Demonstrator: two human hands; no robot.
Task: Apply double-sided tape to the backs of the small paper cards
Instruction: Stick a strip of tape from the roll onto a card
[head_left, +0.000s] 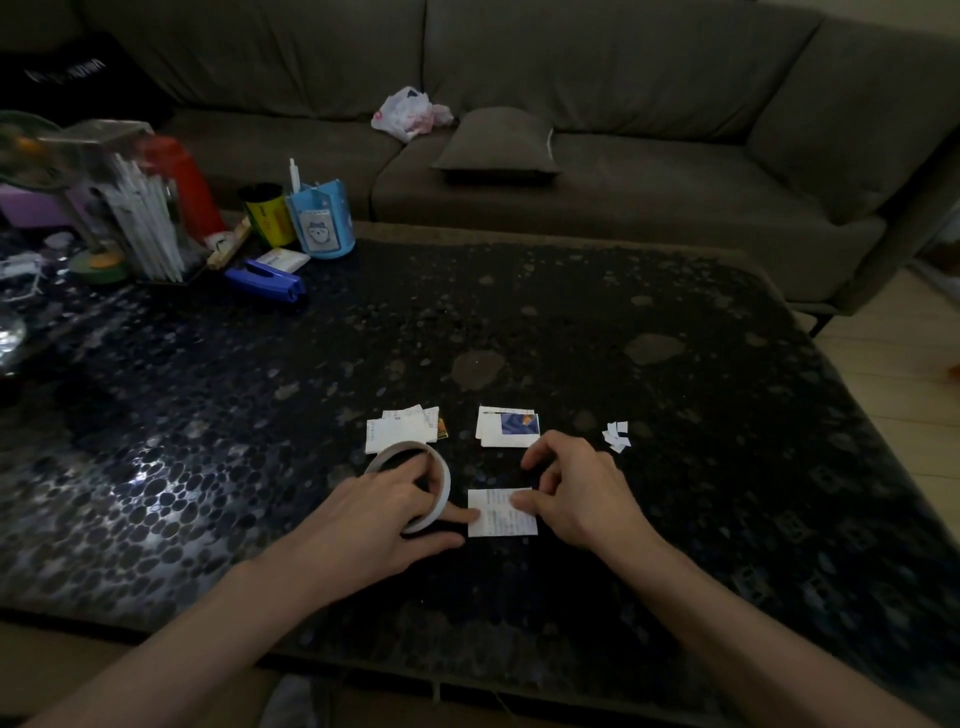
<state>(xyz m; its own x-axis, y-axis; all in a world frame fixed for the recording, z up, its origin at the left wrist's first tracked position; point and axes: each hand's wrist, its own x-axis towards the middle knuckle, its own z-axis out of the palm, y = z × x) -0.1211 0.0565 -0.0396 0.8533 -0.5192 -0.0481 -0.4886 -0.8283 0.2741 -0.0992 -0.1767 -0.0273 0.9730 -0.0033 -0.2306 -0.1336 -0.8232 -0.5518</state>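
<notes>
A white paper card (498, 519) lies face down on the dark table (675, 389) between my hands. My left hand (384, 514) has fingers through a white roll of double-sided tape (441, 483), and one fingertip presses the card's left edge. My right hand (576, 493) rests its thumb on the card's right part, with the other fingers curled above its top edge. One pile of cards (400, 431) lies just beyond the roll. A second pile (506, 427), with a blue picture on top, lies to its right.
Small white paper scraps (617, 435) lie to the right of the piles. At the table's far left stand a blue stapler (265, 280), a blue pen holder (321, 221), a yellow can (267, 215) and a clear box of straws (135, 208). A grey sofa (571, 156) runs behind the table.
</notes>
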